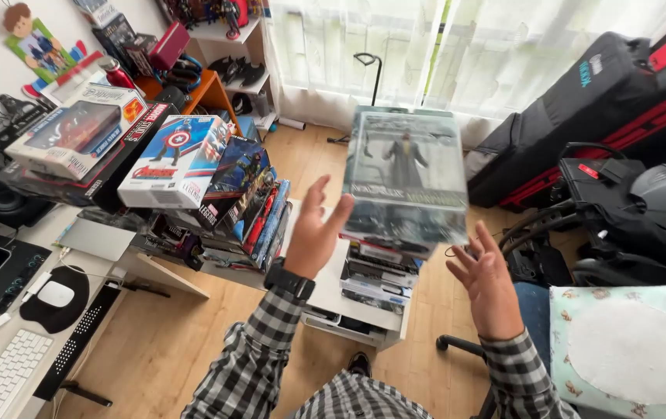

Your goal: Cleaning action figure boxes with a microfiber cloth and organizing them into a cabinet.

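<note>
- Head view, hands: the left hand (313, 233) is raised with palm open and fingers spread, wearing a dark wristwatch (289, 281) over a checked sleeve. Its fingertips lie at the lower left edge of a boxed action figure (405, 174); whether they touch it cannot be told.
- The right hand (488, 283) is also open, fingers splayed, just below the box's lower right corner and gripping nothing.
- Head view, box: the boxed action figure, a clear-fronted pack with a dark-coated figure inside, sits between and above the two hands, slightly blurred, with neither hand closed on it.
- Directly beneath it, a stack of flat boxes (379, 279) rests on a white unit (364, 314).
- Head view, surroundings: to the left, a heap of toy boxes (185, 178) is piled on a desk (100, 264).
- A keyboard (3, 380) and a mouse (57, 293) on a black mat lie at the lower left.
- Black and red bags (612, 101) lean near the curtained window at the right.
</note>
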